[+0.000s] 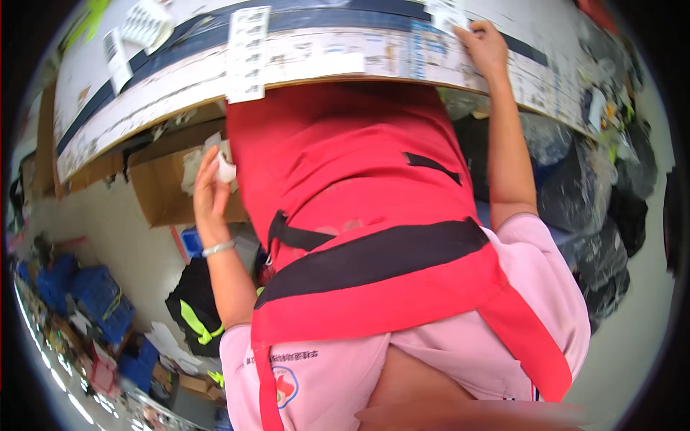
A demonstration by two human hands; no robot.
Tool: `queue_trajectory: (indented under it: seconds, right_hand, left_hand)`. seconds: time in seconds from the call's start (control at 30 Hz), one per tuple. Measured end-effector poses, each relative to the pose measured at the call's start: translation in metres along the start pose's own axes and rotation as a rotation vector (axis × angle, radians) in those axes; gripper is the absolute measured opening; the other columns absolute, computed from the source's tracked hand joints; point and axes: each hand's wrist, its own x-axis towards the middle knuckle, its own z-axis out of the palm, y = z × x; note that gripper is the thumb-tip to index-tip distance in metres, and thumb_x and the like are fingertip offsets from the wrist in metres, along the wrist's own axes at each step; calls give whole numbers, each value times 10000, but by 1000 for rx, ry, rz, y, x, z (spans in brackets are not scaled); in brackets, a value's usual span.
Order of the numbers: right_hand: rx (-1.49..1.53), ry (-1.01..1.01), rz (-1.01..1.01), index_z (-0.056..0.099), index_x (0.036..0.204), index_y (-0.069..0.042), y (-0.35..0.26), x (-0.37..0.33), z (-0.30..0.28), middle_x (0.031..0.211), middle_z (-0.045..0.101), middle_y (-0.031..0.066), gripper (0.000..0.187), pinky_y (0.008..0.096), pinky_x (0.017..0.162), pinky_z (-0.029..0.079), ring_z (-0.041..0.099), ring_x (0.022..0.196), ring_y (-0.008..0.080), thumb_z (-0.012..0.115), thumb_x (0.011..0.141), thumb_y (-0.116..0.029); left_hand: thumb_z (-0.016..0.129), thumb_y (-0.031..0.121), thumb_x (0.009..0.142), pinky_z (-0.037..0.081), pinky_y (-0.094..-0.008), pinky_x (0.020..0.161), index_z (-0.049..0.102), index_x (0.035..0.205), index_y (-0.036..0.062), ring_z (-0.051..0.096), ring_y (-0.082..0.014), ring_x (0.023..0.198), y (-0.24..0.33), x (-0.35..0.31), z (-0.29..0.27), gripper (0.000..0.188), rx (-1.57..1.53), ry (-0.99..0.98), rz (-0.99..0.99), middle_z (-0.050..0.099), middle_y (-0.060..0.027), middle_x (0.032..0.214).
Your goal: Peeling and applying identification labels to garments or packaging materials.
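Observation:
My right hand (pixel 486 52) is at the far edge area of the table, its thumb and fingertips closed on the corner of a white printed label sheet (pixel 445 13). My left hand (pixel 210 188) is off the table's front edge, low on the left, with a small white piece of paper (pixel 226 171) between thumb and fingers. Nearest to it on the table, a long strip of printed labels (pixel 248 54) lies across a dark blue band (pixel 316 21) and hangs slightly past the front edge.
The table (pixel 309 66) has a worn, taped top. More label strips (pixel 117 61) and a white roll-like piece (pixel 147 25) lie at its left. Below stands an open cardboard box (pixel 154 190) with white scraps. Plastic-wrapped dark bundles (pixel 575 187) are piled right; blue crates (pixel 100 302) stand left.

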Motion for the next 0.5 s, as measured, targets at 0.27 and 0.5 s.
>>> queue_trajectory:
  seconds: [0.27,0.5]
  right_hand:
    - [493,39,-382,679,1082,-66,-115,-65,-7,851,650,29,226,233,707,474,567,728,89,681,877,-160]
    - [314,-168,-1035,629,1144,-97,-247,-142,53,1203,610,93,395,359,978,445,539,1149,263,713,797,-265]
  left_hand:
    - [683,152,834,452,-378,925,301,1461,25,512,-256,1216,-49,44,-129,744,407,731,-107,457,-166,1413]
    - [715,165,796,470,-279,820,562,1302,59,594,-193,985,-48,50,-159,538,802,805,-38,631,-99,1133]
